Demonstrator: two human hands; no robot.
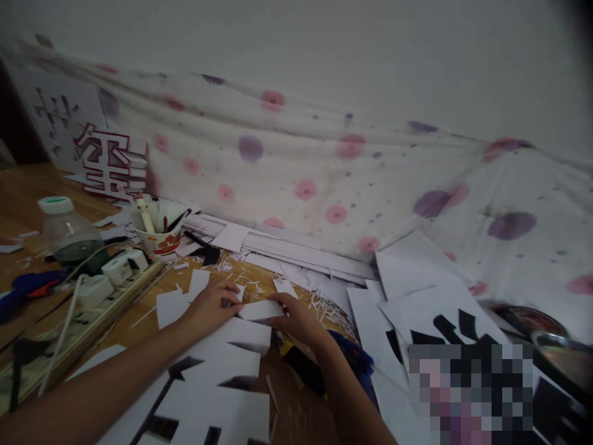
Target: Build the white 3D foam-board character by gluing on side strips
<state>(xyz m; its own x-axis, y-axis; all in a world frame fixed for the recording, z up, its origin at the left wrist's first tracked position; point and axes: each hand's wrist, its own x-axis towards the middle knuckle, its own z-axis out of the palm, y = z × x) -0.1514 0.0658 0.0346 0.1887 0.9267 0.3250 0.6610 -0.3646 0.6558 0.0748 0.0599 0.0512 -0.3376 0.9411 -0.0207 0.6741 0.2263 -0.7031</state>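
My left hand [217, 304] and my right hand [295, 316] meet over a small white card piece [260, 310]. Fingers of the left pinch its left end, and the right hand grips the other end. The piece sits at the far edge of a larger white cut-out shape [217, 358], which has notches and dark openings and lies below my hands. Beside my right forearm are a yellow-and-black tool [303, 366], probably a cutter, and a blue glue gun [354, 358], partly hidden by the arm.
A power strip [125, 290] with plugs and cables runs along the left, near a bottle [69, 232] and a cup of pens [160, 240]. Paper scraps [331, 309] litter the table. White strips [296, 250] lie along the curtain. White sheets [426, 278] are at right.
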